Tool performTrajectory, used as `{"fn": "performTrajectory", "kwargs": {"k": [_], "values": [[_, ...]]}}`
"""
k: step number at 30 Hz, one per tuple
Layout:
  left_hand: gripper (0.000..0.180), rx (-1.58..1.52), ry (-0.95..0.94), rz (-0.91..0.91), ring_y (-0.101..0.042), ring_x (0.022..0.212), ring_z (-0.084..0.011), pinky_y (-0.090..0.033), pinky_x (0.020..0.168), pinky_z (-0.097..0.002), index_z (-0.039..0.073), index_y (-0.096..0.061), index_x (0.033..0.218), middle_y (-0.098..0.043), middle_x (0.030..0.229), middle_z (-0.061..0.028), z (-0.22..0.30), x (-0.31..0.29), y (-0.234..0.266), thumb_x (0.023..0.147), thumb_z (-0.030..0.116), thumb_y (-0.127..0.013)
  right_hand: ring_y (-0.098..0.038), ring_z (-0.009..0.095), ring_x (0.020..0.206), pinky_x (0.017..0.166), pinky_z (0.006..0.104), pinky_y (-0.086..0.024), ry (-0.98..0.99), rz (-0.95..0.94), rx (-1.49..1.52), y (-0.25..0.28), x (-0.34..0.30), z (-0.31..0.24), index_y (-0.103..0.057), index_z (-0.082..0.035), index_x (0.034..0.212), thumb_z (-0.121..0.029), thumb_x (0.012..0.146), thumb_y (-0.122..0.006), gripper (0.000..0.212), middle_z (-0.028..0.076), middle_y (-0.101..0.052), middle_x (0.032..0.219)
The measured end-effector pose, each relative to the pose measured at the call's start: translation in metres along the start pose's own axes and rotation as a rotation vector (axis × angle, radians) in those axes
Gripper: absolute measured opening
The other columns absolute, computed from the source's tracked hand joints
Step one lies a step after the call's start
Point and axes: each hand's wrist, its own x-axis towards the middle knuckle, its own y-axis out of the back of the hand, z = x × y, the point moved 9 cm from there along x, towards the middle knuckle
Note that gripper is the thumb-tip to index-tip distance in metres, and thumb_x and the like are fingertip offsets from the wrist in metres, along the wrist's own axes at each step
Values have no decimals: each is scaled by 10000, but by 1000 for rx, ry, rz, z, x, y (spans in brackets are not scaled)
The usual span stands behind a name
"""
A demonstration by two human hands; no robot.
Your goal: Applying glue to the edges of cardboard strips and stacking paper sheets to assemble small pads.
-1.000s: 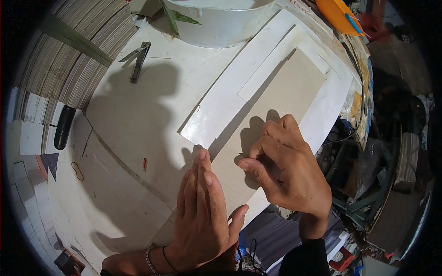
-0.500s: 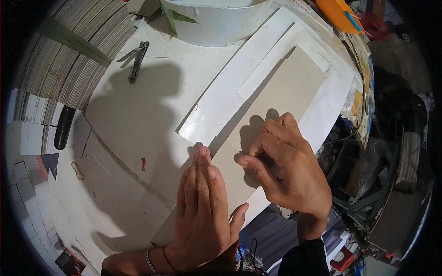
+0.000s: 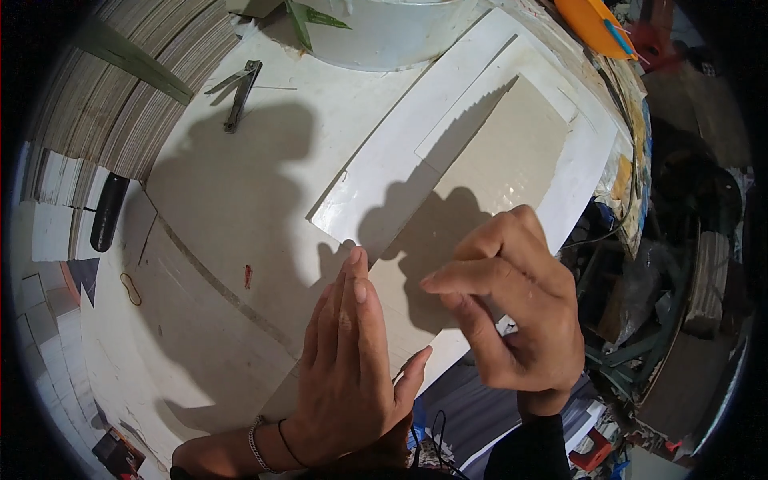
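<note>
Two bare hands work over a white worktop (image 3: 240, 208), seen from above through a wide lens that bends straight edges; the left hand (image 3: 348, 364) lies flat, palm down, fingers straight and pressed together, resting on the near end of a long beige card sheet (image 3: 496, 168); it grips nothing, only presses down; thin bracelets circle its wrist. The right hand (image 3: 508, 308) hovers just beside it over the same sheet, fingers curled loosely, thumb and forefinger drawn toward each other; whether it pinches the sheet's edge or anything small cannot be told. The beige card sheet runs diagonally from the hands at the lower middle up toward the upper right; it lies on a wider white board (image 3: 376, 192) whose glossy strip shows along its left side; both hands cast dark shadows across the sheet and the board.

Farther up the worktop, well apart from the hands, a metal pair of pliers (image 3: 238, 92) lies near a large white round tub (image 3: 384, 32) at the top edge; green leaf strips (image 3: 308, 20) rest against the tub. Stacked paper sheets (image 3: 104, 104) fill the upper left; a black cylindrical handle (image 3: 106, 212) lies at the left edge; a rubber band (image 3: 130, 289) and a small red mark (image 3: 248, 276) sit on the worktop left of the hands; an orange dish (image 3: 596, 24) shows at the upper right.
</note>
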Motion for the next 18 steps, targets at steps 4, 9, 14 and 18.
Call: {"fn": "performTrajectory", "kwargs": {"k": [4, 9, 14, 18], "values": [[1045, 129, -22, -8, -497, 1336, -556, -444, 1106, -566, -139, -140, 1565, -351, 1495, -472, 6, -1, -1, 840, 206, -808, -536, 226, 774, 693, 349, -401, -6, -39, 97, -7, -5, 1, -754, -30, 947, 95, 676, -684, 306, 88, -599, 854], [1064, 119, -39, 11, -501, 1330, -558, -447, 1102, -574, -131, -118, 1569, -345, 1497, -475, 7, 0, -3, 834, 206, -811, -514, 250, 792, 694, 359, -410, -39, -89, 33, -9, -11, 1, -729, -25, 903, 51, 652, -708, 263, 91, -590, 871], [1075, 53, -27, 27, -493, 1349, -548, -440, 1097, -585, -127, -94, 1573, -342, 1505, -471, 2, 0, 1, 848, 239, -797, -453, 327, 881, 798, 419, -408, -94, -201, 43, -21, -16, 9, -653, -1, 936, -2, 740, -708, 203, 135, -508, 942], [1047, 81, 18, 68, -485, 1371, -531, -419, 1099, -583, -126, -86, 1579, -355, 1519, -450, 2, -3, 5, 884, 263, -767, -453, 298, 850, 739, 399, -405, -136, -130, 8, -21, -13, 7, -674, -12, 888, -41, 714, -764, 198, 107, -542, 900]]}}
